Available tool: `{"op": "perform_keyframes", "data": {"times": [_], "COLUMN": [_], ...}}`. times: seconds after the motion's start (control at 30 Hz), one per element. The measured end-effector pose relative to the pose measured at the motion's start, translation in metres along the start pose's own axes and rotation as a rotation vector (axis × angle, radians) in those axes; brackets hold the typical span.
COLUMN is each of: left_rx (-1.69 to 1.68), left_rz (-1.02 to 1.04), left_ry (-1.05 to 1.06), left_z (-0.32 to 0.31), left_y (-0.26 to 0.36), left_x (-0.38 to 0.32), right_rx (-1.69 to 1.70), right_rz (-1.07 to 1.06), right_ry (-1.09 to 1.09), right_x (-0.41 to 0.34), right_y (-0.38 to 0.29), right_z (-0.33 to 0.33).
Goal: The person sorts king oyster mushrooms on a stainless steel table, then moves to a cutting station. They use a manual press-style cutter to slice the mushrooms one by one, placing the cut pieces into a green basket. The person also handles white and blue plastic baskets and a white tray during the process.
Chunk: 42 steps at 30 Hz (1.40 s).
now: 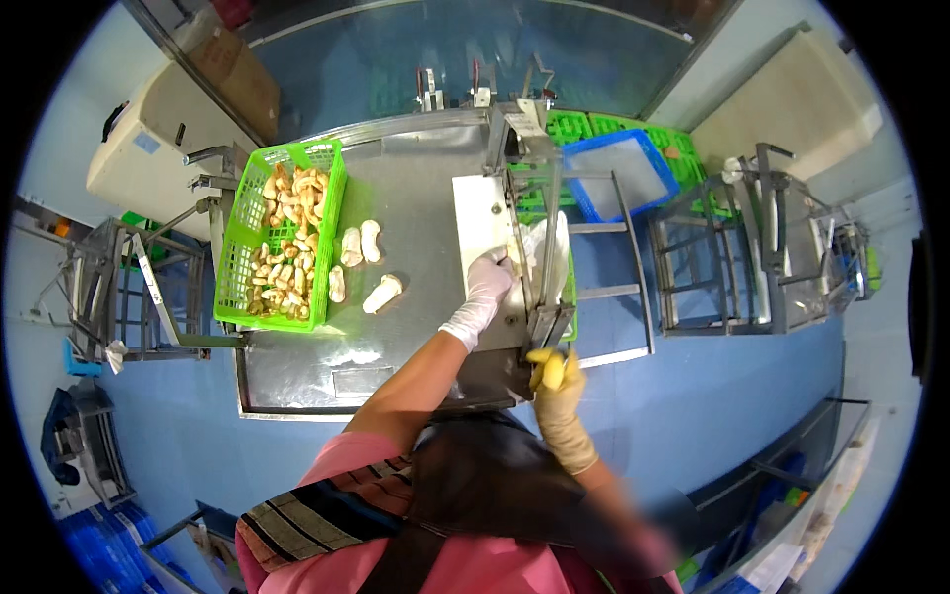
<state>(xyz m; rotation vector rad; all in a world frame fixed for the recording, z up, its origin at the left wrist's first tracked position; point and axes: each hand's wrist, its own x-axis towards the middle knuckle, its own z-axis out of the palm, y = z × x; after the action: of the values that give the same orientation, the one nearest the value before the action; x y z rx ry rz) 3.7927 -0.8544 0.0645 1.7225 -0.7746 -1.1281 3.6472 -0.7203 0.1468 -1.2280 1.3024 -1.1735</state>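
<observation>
My left hand (pixel 491 279), in a thin white glove, presses at the right edge of a white board (pixel 475 215), beside a metal slicing frame (pixel 551 245). What its fingertips touch is hidden. My right hand (pixel 557 379), in a yellowish glove with yellow finger covers, is closed around the near end of the frame, at what looks like a handle. Several whitish mushrooms, one a thick-stemmed mushroom (pixel 383 294), lie on the steel table (pixel 423 185). Left of them, a green plastic basket (pixel 335 223) holds many brownish mushroom pieces. Whitish material (pixel 553 237) shows just right of the frame.
A blue plastic tray (pixel 620 174) lies over green crates (pixel 683 160) at the back right. Metal racks (pixel 712 260) stand to the right and left. Clamp-like handles (pixel 475 85) rise behind the table's far edge.
</observation>
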Motion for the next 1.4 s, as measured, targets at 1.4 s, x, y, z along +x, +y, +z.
{"op": "perform_keyframes", "data": {"times": [1.4], "left_rx": [0.309], "left_rz": [0.143], "left_ry": [-0.123], "left_z": [-0.001], "left_y": [-0.013], "left_x": [0.016], "right_rx": [0.006], "right_rz": [0.008], "right_ry": [0.01], "right_x": [-0.003], "right_y": [-0.009], "right_z": [0.001]}}
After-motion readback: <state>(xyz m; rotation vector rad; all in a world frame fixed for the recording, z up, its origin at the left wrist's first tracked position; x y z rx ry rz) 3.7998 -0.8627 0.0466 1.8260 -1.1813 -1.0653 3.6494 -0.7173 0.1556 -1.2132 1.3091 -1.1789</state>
